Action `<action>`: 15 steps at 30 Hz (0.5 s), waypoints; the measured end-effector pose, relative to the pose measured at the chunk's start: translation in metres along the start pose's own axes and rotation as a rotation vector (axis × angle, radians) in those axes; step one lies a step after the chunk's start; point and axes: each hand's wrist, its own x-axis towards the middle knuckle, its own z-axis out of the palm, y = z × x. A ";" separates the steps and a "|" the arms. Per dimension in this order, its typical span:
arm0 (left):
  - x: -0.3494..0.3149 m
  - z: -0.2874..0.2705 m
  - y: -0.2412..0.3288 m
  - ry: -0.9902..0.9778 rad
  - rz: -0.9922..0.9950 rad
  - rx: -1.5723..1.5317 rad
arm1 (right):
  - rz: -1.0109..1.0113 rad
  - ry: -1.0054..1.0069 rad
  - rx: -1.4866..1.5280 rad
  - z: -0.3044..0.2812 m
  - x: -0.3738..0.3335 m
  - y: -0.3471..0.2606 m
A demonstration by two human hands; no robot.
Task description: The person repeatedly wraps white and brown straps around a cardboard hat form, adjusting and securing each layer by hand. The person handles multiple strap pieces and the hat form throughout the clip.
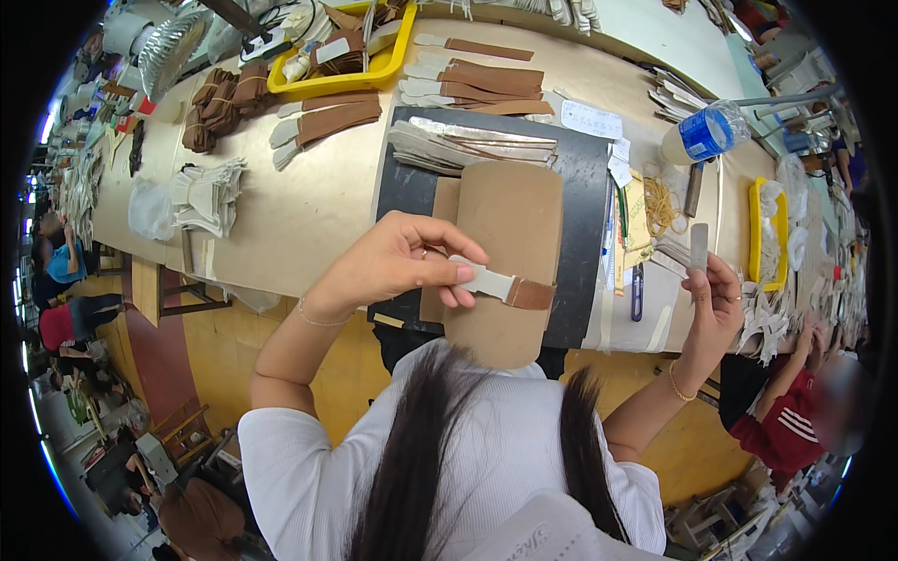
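Note:
My left hand (412, 262) pinches the pale end of a leather strap piece (531, 294). Its brown end lies across a rounded brown board-like form (510, 220) in front of me. Off to the right, my right hand (713, 304) is raised and closed around a small flat greyish blade-like piece (699, 245), which points upward. What that piece is made of, I cannot tell. Beneath the form lies a black mat (582, 215). A stack of long pale strips (468, 147) rests on the mat's far part.
Brown-and-white strap pieces (491, 79), a yellow basket (341, 79) and brown bundles (220, 107) lie farther back. On the right are a box cutter (637, 292), rubber bands (662, 204), a hammer (693, 190), a plastic bottle (703, 134) and a yellow tray (769, 234). A co-worker in red (776, 425) sits nearby.

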 end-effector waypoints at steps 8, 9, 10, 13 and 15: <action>-0.004 0.007 -0.020 0.130 0.116 -0.144 | 0.276 -0.658 0.285 0.067 -0.009 -0.055; -0.005 0.007 -0.020 0.132 0.113 -0.138 | 0.317 -0.752 0.281 0.073 -0.010 -0.059; -0.007 0.007 -0.019 0.135 0.111 -0.132 | 0.337 -0.800 0.268 0.078 -0.010 -0.063; -0.008 0.003 -0.025 0.112 0.135 -0.178 | 0.400 -0.905 0.271 0.093 -0.014 -0.074; -0.009 0.001 -0.029 0.099 0.149 -0.215 | 0.416 -0.928 0.180 0.102 -0.014 -0.077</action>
